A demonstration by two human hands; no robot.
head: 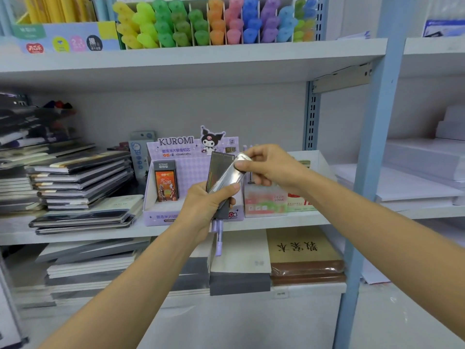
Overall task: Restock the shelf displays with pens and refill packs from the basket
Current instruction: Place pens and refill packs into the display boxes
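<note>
At a stationery shelf, a person's left hand closes its grip around the lower end of a small bundle of dark refill packs, thumb laid across the front. The right hand, at 2 o'clock of the left, pinches the top end of a shiny pack between thumb and fingers. This pack leans out from the front of the bundle, tilted toward 1 o'clock. A lilac pen juts down toward 6 o'clock from beneath the left hand.

The bundle is held in the air just in front of a purple Kuromi display box on the middle shelf. One orange-and-black pack stands upright in the box's left side, at 9 o'clock of the hands. A pink-and-green carton sits beside the box at 3 o'clock. Stacked notebooks fill the shelf farther toward 9 o'clock. At 12 o'clock, on the shelf above, stand rows of coloured highlighters.
</note>
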